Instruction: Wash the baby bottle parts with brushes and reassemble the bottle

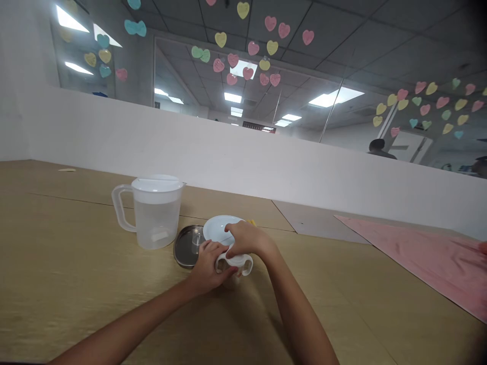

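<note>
1. L hand: closed, fingers wrapped round the white two-handled cup, gripping it from the near-left side.
2. R hand: also closed, fingers curled down over the top of the cup from behind. Both hands meet on it, so most of its body is hidden.
3. Cup: on or just above the tabletop (can't tell which from this angle), its two white loop handles showing btwn the hands. It sits in front of the light wood table, roughly mid-view.
4. Right behind the hands: shallow white dish, tilted, R fingers overlapping it in view; contact unclear.
5. Just L of the dish: round stainless steel lid w/ a knob, lying flat, partly under the L hand in view.
6. Further L: clear plastic pitcher w/ white lid and handle, upright, some liquid inside, near the steel lid.
7. Small yellow item peeks out behind the dish; too hidden to name.
8. Far R on the table: pink cloth, w/ a grey mat beyond the table's seam.
9. Bg: white partition, glass above it w/ paper hearts in pink, yellow, green and blue; another person is seen through it, well apart.
</note>
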`<state>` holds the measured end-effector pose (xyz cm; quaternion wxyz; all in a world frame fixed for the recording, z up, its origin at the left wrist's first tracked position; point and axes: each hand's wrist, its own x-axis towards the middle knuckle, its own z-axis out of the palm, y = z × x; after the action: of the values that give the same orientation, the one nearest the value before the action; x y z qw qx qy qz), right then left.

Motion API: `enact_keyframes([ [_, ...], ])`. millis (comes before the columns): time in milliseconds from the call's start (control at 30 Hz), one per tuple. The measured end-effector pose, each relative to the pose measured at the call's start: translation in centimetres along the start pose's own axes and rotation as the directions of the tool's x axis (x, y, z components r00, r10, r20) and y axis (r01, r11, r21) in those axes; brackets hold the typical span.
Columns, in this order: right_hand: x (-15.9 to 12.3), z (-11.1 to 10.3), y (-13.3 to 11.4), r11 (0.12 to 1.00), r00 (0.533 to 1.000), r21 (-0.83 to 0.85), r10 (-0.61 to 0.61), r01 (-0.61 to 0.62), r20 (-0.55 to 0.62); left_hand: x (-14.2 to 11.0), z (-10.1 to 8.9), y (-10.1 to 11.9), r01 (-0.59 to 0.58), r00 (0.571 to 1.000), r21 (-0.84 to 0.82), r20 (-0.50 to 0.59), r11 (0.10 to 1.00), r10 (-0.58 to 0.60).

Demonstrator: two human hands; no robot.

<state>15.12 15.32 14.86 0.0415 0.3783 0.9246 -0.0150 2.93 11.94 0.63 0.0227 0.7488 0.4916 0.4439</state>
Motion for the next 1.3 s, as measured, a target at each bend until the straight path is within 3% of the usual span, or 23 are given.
enact_keyframes([
  [167,0.2,0.1,0.2,1.0,1.0,-0.013,-0.009,0.01,0.01,0.1,-0.3,0.5,-0.012,1.0,0.052,0.008,0.999,0.011],
  [267,0.3,0.1,0.4,1.0,1.0,0.001,-0.015,0.015,0.014,0.4,-1.5,0.1,-0.128,0.991,0.143,0.056,0.982,0.121],
  [333,0.4,0.1,0.6,1.0,1.0,0.02,-0.015,0.015,0.02,0.8,-2.7,-1.0,-0.175,0.985,0.178,0.03,0.968,0.172],
  [400,0.5,0.2,0.9,0.999,1.0,0.032,-0.023,0.022,0.017,1.3,-3.8,-2.8,-0.06,0.991,0.188,-0.103,0.98,0.08],
  [467,0.6,0.3,1.1,0.999,0.999,0.042,-0.034,0.033,0.008,1.7,-4.7,-4.9,0.136,0.964,0.189,-0.252,0.973,-0.085],
  [500,0.6,0.3,1.3,0.998,0.999,0.049,-0.039,0.038,0.003,1.9,-5.0,-5.9,0.202,0.951,0.193,-0.272,0.96,-0.146],
  [633,0.6,0.3,1.6,0.994,0.998,0.095,-0.054,0.055,-0.016,2.1,-5.0,-8.1,0.265,0.962,0.19,-0.114,0.945,-0.247],
  [800,0.2,-0.1,1.6,0.992,0.998,0.115,-0.049,0.053,-0.034,1.6,-4.2,-7.7,0.299,0.951,0.177,0.022,0.938,-0.307],
  [900,0.0,-0.2,1.5,0.991,0.997,0.126,-0.042,0.049,-0.062,1.6,-4.3,-7.1,0.344,0.932,0.267,0.022,0.9,-0.362],
  [1000,0.0,-0.3,1.5,0.987,0.99,0.151,-0.041,0.061,-0.132,1.9,-5.1,-6.6,0.381,0.919,0.386,-0.061,0.84,-0.389],
  [1067,0.1,-0.2,1.4,0.981,0.979,0.168,-0.067,0.101,-0.194,2.0,-5.7,-6.3,0.362,0.932,0.434,-0.141,0.825,-0.334],
  [1167,0.4,0.2,1.1,0.953,0.939,0.187,-0.175,0.237,-0.295,2.1,-6.2,-6.1,0.216,0.951,0.427,-0.295,0.878,-0.09],
  [1233,0.8,0.5,0.6,0.919,0.889,0.188,-0.256,0.346,-0.38,1.9,-6.1,-6.1,0.025,0.916,0.41,-0.375,0.912,0.144],
  [1300,1.1,0.8,0.3,0.887,0.834,0.176,-0.312,0.428,-0.454,1.7,-5.7,-6.1,-0.197,0.84,0.414,-0.396,0.889,0.371],
])
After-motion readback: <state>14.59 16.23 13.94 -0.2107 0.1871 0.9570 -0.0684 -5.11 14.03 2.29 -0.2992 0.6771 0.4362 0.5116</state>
